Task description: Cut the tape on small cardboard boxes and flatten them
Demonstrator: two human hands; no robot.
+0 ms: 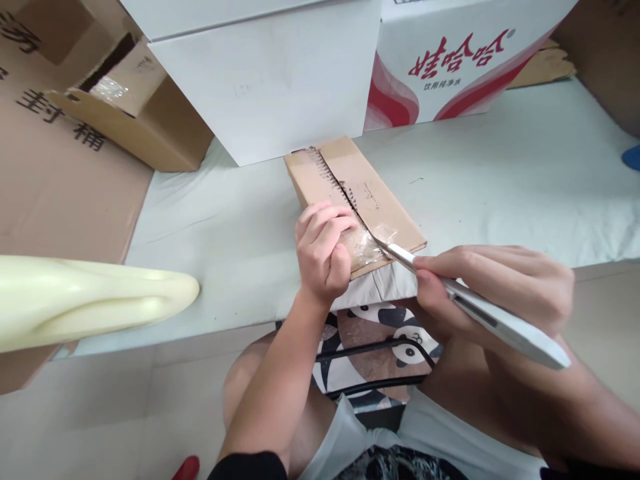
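A small brown cardboard box point(387, 200) lies on the pale cloth-covered surface near its front edge. Clear tape point(367, 248) clings crumpled at the near end of its centre seam. My left hand point(326, 250) wraps round the box's left side, fingers curled over the top. In my right hand point(505, 287) is a white-handled utility knife point(510, 328). Its blade meets the seam at the taped near end, pointing away to the left.
White cartons point(280, 87) stand behind the box, one with red lettering point(457, 53). To the left are an open brown carton point(165, 120) and a large printed cardboard panel point(65, 180). A pale yellow smooth object point(100, 300) juts in from the left.
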